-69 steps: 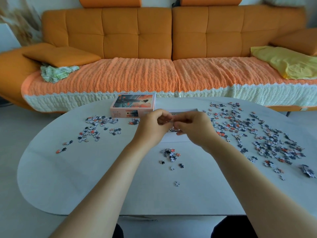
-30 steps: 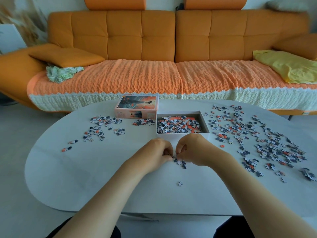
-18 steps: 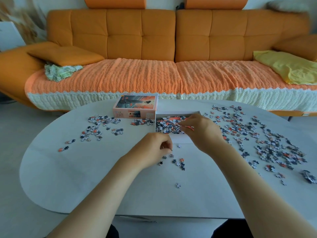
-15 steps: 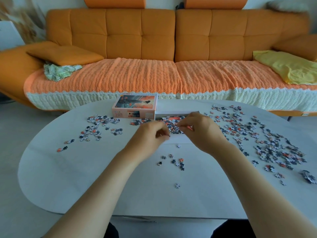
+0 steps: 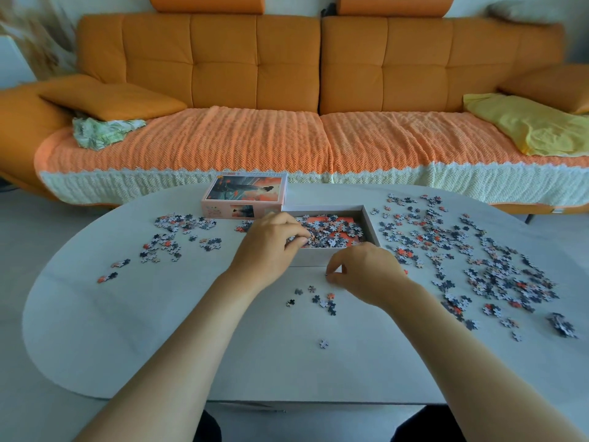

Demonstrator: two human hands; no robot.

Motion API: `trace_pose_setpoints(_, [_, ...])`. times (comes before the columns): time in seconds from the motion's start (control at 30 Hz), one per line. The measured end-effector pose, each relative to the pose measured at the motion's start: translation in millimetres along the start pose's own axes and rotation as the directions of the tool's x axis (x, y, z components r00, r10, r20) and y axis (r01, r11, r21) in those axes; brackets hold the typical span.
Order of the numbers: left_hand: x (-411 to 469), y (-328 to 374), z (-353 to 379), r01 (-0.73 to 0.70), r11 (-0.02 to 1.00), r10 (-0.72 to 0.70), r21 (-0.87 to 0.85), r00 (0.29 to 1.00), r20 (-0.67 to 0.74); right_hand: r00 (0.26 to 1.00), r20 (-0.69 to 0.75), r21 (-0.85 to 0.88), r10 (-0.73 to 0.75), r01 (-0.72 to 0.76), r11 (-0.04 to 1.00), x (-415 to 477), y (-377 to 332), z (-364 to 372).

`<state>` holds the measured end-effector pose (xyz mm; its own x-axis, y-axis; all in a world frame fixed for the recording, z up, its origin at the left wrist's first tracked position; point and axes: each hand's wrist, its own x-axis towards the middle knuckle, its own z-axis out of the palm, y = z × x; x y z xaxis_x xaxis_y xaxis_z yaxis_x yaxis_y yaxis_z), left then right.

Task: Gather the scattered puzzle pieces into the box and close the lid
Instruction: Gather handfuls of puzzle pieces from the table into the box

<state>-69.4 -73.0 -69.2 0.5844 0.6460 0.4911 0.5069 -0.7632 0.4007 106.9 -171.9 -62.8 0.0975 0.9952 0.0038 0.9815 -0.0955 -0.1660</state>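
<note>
The open box tray (image 5: 370,224) sits mid-table, partly filled with puzzle pieces (image 5: 334,232). Its picture lid (image 5: 245,195) lies beside it at the back left. My left hand (image 5: 274,247) reaches over the tray's left end, fingertips bunched on pieces just above the heap. My right hand (image 5: 366,272) rests on the table just in front of the tray's near wall, thumb and fingers pinching a small piece. Loose pieces lie in a wide scatter on the right (image 5: 478,260), a cluster on the left (image 5: 178,231) and a small group near me (image 5: 320,299).
The oval grey table (image 5: 159,330) stands in front of an orange sofa (image 5: 287,74). A single piece (image 5: 323,343) lies alone toward the near edge. A small heap of pieces (image 5: 562,325) sits at the far right edge.
My left hand has carried its pieces forward into the tray. My right hand has come back out of the tray to the table in front of it and pinched a piece there.
</note>
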Motion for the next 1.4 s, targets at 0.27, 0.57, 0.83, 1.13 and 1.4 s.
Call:
trace_pose_setpoints(0.27, [-31, -2, -16, -0.008, 1.000, 0.008, -0.008, 0.999, 0.034, 0.934, -0.344, 0.038, -0.093, 0.113, 0.993, 4, -8, -10])
trace_pose_setpoints(0.57, [-36, -22, -24, 0.109, 0.994, -0.109, 0.010, 0.994, -0.006, 0.863, -0.501, 0.097, -0.063, 0.128, 0.987, 25, -38, -10])
trace_pose_setpoints(0.83, [-43, -88, -50, 0.390, 0.864, -0.411, 0.319, 0.912, 0.001, 0.951, -0.201, 0.257, -0.233, 0.281, 0.925, 55, -130, 1])
trace_pose_setpoints(1.13, [-71, -138, -71, 0.664, 0.597, -0.772, 0.450, 0.628, 0.097, 0.991, 0.096, -0.093, 0.098, -0.089, 0.992, 111, -160, 37])
trace_pose_setpoints(1.4, [-68, -144, -67, 0.496, 0.771, -0.602, 0.400, 0.772, 0.203, 0.980, 0.104, -0.059, 0.168, -0.163, 0.985, 127, -162, 52])
